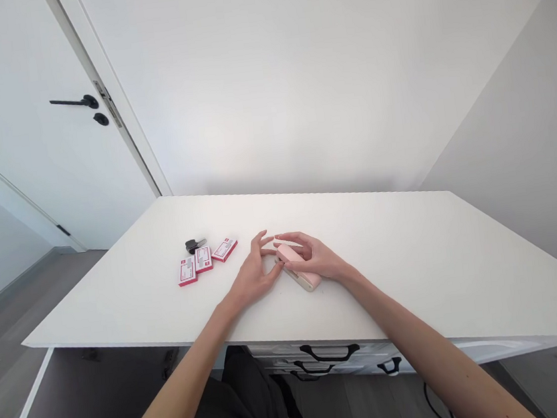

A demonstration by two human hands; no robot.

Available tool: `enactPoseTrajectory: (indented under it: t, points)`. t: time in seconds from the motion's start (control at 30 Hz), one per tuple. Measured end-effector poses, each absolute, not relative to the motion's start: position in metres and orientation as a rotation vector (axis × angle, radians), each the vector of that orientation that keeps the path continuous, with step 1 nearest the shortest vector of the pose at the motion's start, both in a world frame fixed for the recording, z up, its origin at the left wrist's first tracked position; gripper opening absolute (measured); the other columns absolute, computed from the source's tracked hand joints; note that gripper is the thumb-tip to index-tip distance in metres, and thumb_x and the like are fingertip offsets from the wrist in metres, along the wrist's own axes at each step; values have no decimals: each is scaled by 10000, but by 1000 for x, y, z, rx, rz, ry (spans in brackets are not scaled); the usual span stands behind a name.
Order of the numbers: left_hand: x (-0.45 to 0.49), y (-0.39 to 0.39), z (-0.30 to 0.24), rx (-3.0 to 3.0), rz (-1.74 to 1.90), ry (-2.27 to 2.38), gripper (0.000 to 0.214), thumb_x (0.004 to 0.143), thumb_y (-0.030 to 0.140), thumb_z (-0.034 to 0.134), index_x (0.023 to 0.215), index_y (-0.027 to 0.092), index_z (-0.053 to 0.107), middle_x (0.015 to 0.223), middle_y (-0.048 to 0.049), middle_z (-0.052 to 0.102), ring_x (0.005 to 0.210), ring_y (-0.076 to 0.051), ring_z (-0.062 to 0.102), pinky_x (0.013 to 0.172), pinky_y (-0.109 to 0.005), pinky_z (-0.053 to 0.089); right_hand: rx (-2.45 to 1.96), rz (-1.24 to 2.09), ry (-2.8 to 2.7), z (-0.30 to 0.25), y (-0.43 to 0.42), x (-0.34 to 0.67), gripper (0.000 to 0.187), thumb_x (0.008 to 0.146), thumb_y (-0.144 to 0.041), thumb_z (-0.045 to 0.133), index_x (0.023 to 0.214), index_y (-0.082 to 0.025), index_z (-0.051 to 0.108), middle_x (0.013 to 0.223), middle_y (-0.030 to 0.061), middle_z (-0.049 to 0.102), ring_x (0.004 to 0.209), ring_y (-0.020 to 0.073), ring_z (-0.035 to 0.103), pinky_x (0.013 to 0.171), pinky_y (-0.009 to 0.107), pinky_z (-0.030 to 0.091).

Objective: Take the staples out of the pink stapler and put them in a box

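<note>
A pale pink stapler (pixel 297 267) lies on the white table (pixel 416 267) near its middle. My right hand (pixel 319 256) rests on it, fingers curled round its top and far end. My left hand (pixel 255 270) is beside the stapler's left end, fingers spread, thumb and fingertips touching that end. Three small red-and-white boxes (pixel 204 260) lie in a row to the left of my left hand. A small dark object (pixel 193 245) with a metal tip sits just behind them.
A white door (pixel 38 129) with a black handle (pixel 76 102) stands at the back left. White walls run behind and to the right of the table. Under the table's front edge are drawers with black handles (pixel 330 353). A dark cable (pixel 435 409) lies on the floor.
</note>
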State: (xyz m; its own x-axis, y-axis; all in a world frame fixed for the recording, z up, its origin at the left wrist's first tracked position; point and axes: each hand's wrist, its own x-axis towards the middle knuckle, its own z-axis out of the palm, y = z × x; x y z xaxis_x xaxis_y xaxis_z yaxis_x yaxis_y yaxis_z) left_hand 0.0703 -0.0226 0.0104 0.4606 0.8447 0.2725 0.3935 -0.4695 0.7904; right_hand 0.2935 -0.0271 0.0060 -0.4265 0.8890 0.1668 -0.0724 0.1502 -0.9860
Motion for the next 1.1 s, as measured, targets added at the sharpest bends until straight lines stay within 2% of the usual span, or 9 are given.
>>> enactPoseTrajectory:
  t: [0.1, 0.23, 0.37, 0.43, 0.57, 0.63, 0.73, 0.87, 1.1]
  points:
    - [69, -22, 11, 2029, 872, 985, 844, 954, 431, 663, 1603, 321, 134, 1656, -150, 410, 1331, -258, 626, 1122, -478, 491, -769, 1413, -1555, 6, -27, 293, 688, 795, -357, 898, 1405, -330, 580, 1582, 96, 536, 1400, 313, 593, 1029, 465, 609]
    - [69, -22, 12, 2038, 825, 982, 916, 926, 463, 702, 1624, 297, 132, 1480, -135, 621, 1330, -283, 621, 1133, -505, 467, -717, 1431, -1575, 9, -30, 293, 588, 843, -330, 848, 1373, -344, 593, 1666, 69, 427, 1335, 304, 646, 943, 414, 643]
    - [69, -22, 12, 2032, 784, 990, 938, 899, 468, 731, 1628, 282, 171, 1306, -95, 739, 1307, -298, 640, 1156, -526, 428, -723, 1430, -1599, 13, -33, 292, 556, 856, -305, 804, 1371, -348, 598, 1645, 64, 446, 1468, 340, 520, 801, 345, 659]
    - [69, -22, 12, 2030, 787, 999, 909, 891, 463, 737, 1612, 275, 215, 1292, -88, 746, 1294, -295, 648, 1147, -509, 432, -751, 1411, -1625, 15, -35, 292, 559, 845, -296, 798, 1367, -349, 602, 1638, 59, 447, 1472, 340, 515, 807, 350, 656]
    - [70, -20, 10, 2016, 769, 1079, 853, 872, 453, 746, 1559, 274, 273, 1267, -70, 748, 1215, -281, 680, 1076, -459, 475, -870, 1227, -1692, 16, -39, 290, 560, 840, -271, 780, 1367, -339, 605, 1545, 67, 549, 1359, 289, 618, 945, 401, 614]
    - [70, -20, 9, 2003, 782, 1129, 841, 855, 461, 759, 1530, 274, 293, 1224, -56, 753, 1186, -276, 683, 1042, -440, 487, -969, 1078, -1730, 16, -40, 288, 543, 843, -262, 768, 1359, -323, 612, 1411, 72, 653, 1250, 265, 673, 942, 408, 599]
    - [71, -19, 8, 1994, 838, 1185, 793, 847, 478, 762, 1481, 269, 335, 1141, -36, 742, 1122, -263, 683, 991, -417, 496, -1071, 832, -1793, 12, -40, 285, 401, 854, -276, 756, 1246, -286, 675, 1227, 62, 729, 1083, 244, 704, 897, 404, 578]
    - [71, -19, 7, 2010, 873, 1255, 759, 849, 521, 756, 1444, 238, 379, 1042, -18, 690, 994, -241, 676, 888, -385, 507, -1103, 654, -1912, 5, -36, 285, 240, 921, -376, 738, 1132, -262, 720, 1136, 69, 742, 1032, 256, 685, 887, 413, 536]
    - [71, -17, 6, 2054, 861, 1317, 703, 817, 635, 765, 1323, 231, 490, 1000, -21, 668, 964, -249, 664, 799, -367, 487, -1054, 608, -1953, -4, -33, 286, 295, 1032, -474, 598, 1220, -265, 685, 1156, 88, 711, 991, 248, 672, 852, 399, 528]
